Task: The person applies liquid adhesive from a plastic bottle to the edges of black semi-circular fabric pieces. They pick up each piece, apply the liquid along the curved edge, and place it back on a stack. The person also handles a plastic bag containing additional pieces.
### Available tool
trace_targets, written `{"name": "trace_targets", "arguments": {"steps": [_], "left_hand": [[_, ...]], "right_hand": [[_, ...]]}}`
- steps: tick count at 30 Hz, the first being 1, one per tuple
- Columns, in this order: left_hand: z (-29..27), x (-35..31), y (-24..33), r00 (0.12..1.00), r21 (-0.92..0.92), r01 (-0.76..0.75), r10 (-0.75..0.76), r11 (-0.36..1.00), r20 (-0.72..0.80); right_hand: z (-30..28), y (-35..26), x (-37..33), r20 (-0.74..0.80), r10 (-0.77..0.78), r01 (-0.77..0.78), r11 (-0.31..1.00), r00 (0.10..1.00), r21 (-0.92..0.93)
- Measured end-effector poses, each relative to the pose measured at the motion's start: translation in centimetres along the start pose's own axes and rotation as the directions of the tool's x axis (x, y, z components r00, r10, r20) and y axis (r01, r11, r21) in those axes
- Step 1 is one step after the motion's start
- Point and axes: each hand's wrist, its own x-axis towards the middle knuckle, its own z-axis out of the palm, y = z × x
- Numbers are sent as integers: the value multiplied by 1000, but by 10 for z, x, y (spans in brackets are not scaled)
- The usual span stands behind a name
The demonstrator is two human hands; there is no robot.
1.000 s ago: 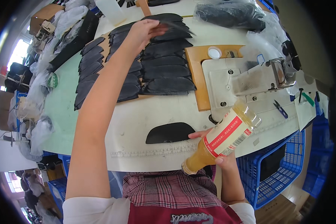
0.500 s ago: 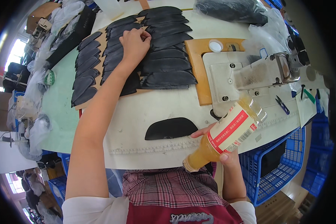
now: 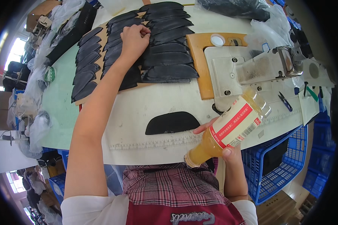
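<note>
My right hand [image 3: 229, 150] is wrapped around a clear plastic bottle [image 3: 229, 127] of yellow-orange drink with a cream and red label. The bottle is tilted, its neck toward my body and its base up toward the sewing machine. Over the rows of overlapping black curved pieces [image 3: 167, 58], my left hand [image 3: 136, 41] is closed, its fingers curled and pinched together. Whatever it may hold is hidden. A single black half-oval piece [image 3: 172, 123] lies flat on the table, just left of the bottle.
At the right stands a sewing machine [image 3: 266, 69] beside a tan wooden board [image 3: 199, 67], with a small round white dish [image 3: 217, 39] on it. Thread snips [image 3: 285, 101] lie farther right. A blue basket [image 3: 274, 168] stands below the table edge. Plastic-wrapped black material [image 3: 233, 9] lies at the back.
The view has shifted slightly, so the table contents sit a little higher in the picture. My left hand stays closed over the black pieces, and my right hand still grips the tilted bottle.
</note>
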Motion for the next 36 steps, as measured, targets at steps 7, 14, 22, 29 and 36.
{"name": "trace_targets", "arguments": {"steps": [7,14,22,29,36], "left_hand": [[-3,4,0,995,94,-102,104,990,-10],[-6,10,-16,980,-183,194,-182,964,80],[-66,-48,26,962,-255,226,-174,940,211],[-118,-221,86,912,-273,362,-278,891,303],[-103,-245,102,962,-303,270,-245,914,118]], "right_hand": [[-2,2,-2,-9,1,-1,1000,1000,14],[-3,0,-2,8,18,-19,999,1000,40],[-16,9,-4,-60,0,-1,1000,998,-9],[-8,-8,12,-105,-152,151,988,983,-21],[27,-20,30,182,-386,413,684,904,-601]]}}
